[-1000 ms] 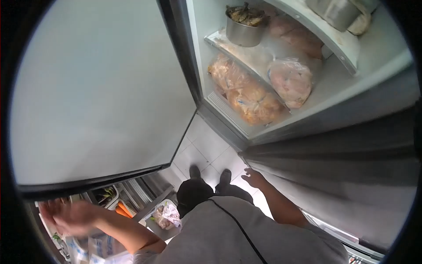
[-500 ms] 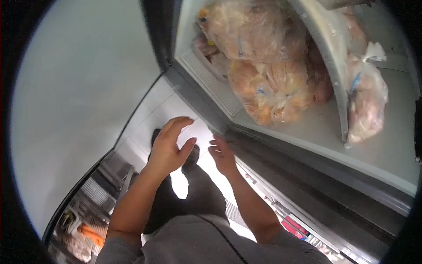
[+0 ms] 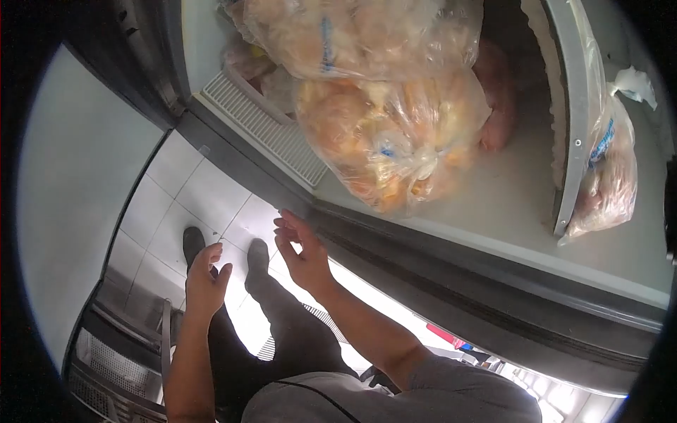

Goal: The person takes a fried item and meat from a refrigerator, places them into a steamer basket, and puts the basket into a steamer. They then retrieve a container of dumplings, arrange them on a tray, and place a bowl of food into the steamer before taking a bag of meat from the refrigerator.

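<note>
My left hand [image 3: 206,280] hangs over the tiled floor, thumb apart from the fingers, holding nothing. To its right, my right hand [image 3: 303,254] is raised beside the cabinet's dark front edge [image 3: 282,190], fingers apart and empty. Beyond that edge, inside the white-lined cabinet, lies a clear plastic bag [image 3: 395,141] of pale, yellowish pieces that look like raw poultry. A larger similar bag [image 3: 367,35] rests above and against it. Neither hand touches the bags.
A curved divider [image 3: 577,120] stands in the cabinet, with a knotted bag of pinkish meat [image 3: 610,190] to its right. A white ribbed rack [image 3: 264,130] lies at the cabinet's left. A pale door or panel [image 3: 77,190] is far left, above metal racks [image 3: 116,363].
The view has shifted, bringing the bags nearer. Both hands now appear lower and further left, and more floor tiles show. Both hands remain empty.
</note>
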A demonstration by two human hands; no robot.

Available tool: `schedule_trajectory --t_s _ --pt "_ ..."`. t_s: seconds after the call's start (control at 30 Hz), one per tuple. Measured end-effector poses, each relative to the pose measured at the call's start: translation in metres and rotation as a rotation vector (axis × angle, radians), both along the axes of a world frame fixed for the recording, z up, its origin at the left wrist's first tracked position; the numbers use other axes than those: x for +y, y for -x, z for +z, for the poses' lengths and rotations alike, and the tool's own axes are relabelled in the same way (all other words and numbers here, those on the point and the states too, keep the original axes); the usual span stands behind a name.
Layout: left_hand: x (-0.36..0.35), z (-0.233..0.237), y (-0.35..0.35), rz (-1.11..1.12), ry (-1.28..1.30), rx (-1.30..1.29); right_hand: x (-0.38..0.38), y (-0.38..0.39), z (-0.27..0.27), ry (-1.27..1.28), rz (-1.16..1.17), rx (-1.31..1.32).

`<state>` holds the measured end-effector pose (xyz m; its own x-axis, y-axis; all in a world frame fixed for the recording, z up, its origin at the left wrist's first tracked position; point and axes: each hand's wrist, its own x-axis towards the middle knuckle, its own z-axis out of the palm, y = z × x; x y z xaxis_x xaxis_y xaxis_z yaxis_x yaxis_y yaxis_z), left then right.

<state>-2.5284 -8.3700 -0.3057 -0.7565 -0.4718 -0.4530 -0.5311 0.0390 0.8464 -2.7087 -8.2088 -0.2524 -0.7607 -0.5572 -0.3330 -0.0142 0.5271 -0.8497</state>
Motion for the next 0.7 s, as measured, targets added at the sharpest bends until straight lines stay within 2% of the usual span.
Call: schedule_trajectory --t_s 0.07,0.1,0.17,0.2,0.27,0.33,0.37,0.47,0.5,0.6,0.7 --pt "-0.001 -0.002 -0.003 0.013 0.002 -0.025 -0.015 0.003 0.023 0.146 0.077 0.206" --pt "0.001 -0.005 -0.003 0.015 0.003 -0.024 -0.02 0.007 0.034 0.148 0.079 0.207" --pt "0.003 -0.016 -0.006 0.131 -0.012 0.125 -0.034 0.013 0.054 0.251 0.154 0.325" --pt "0.007 -0.027 -0.008 0.159 -0.007 0.187 -0.04 0.012 0.064 0.225 0.124 0.337" --pt "0.008 -0.031 -0.01 0.16 0.014 0.172 -0.048 0.023 0.071 0.275 0.173 0.403" --pt "0.006 -0.022 -0.009 0.154 0.016 0.158 -0.06 0.025 0.064 0.39 0.084 0.222" --pt "0.004 -0.02 -0.009 0.127 0.018 0.104 -0.06 0.028 0.053 0.322 0.098 0.207" --pt "0.019 -0.054 -0.027 0.117 0.022 0.077 -0.061 0.026 0.019 0.183 0.077 0.127" --pt "0.024 -0.069 -0.036 0.067 0.045 -0.002 -0.051 0.032 -0.011 0.182 0.082 0.067" --pt "0.041 -0.088 -0.051 0.041 0.019 -0.138 -0.059 0.03 -0.037 0.065 0.013 -0.001" --pt "0.063 -0.107 -0.07 0.061 -0.044 -0.109 -0.056 0.031 -0.07 0.075 -0.055 0.026"
